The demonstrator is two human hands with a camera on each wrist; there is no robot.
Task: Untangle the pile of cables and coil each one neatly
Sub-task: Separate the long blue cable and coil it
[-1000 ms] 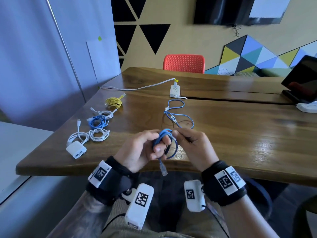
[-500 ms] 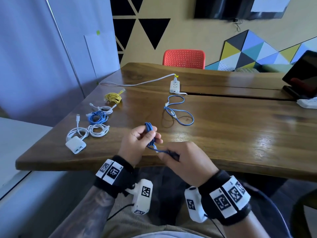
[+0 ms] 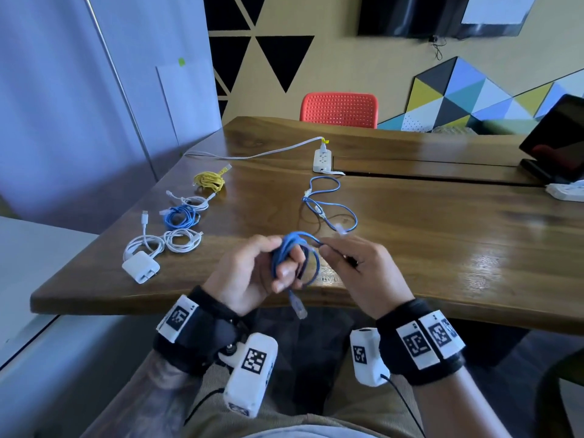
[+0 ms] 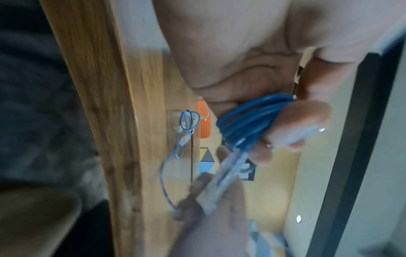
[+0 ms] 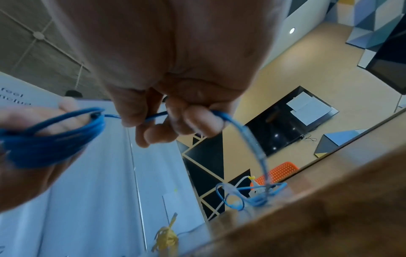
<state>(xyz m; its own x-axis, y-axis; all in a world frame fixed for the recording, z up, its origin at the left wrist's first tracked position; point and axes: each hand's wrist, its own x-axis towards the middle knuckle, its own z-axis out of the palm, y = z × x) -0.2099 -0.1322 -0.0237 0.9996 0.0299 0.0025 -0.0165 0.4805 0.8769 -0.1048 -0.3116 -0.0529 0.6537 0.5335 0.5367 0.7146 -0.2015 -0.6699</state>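
Right hand (image 3: 360,273) now raised, pinching blue cable (image 3: 295,259) coiled round left hand (image 3: 249,273) grip.

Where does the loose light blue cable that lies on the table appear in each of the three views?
Head: the loose light blue cable lies mid-table, beyond both hands, near the white power strip.
Left wrist: small, left of centre, beside the palm.
Right wrist: low, right of centre, at the table edge.
Shared landmark: the orange chair.
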